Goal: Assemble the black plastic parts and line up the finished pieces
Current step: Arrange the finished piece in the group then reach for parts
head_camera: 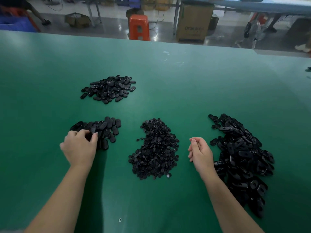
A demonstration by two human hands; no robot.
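**Two hands among four black heaps on the green worktop**

Closest to the camera, a tiny pale piece (119, 219) lies alone on the green worktop (168, 81), between the two bare forearms.

The right hand (200, 153) hovers in the gap between the middle heap and the right heap. Its fingers are loosely curled toward the palm; I cannot tell if something small is inside them. The right forearm lies along the inner edge of the right heap (244, 158), a long pile of large flat black parts, many of them with a hole or slot.

The middle heap (155, 148) is made of much smaller black parts. One small light-coloured ring (167, 176) sits at its near edge.

The left hand (80, 147) is at the near edge of the left heap (101, 130). Its fingers and thumb are curled and pinch a black oval part from this heap. The pieces here are smooth ovals and partly overlap one another.

Farther away, well apart from the left heap, a far heap (109, 88) of similar black ovals lies loosely spread.

Beyond the worktop edge, on the floor, stand an orange stool (139, 26) and a big cardboard box (193, 21). At the left there is a blue crate (15, 24).
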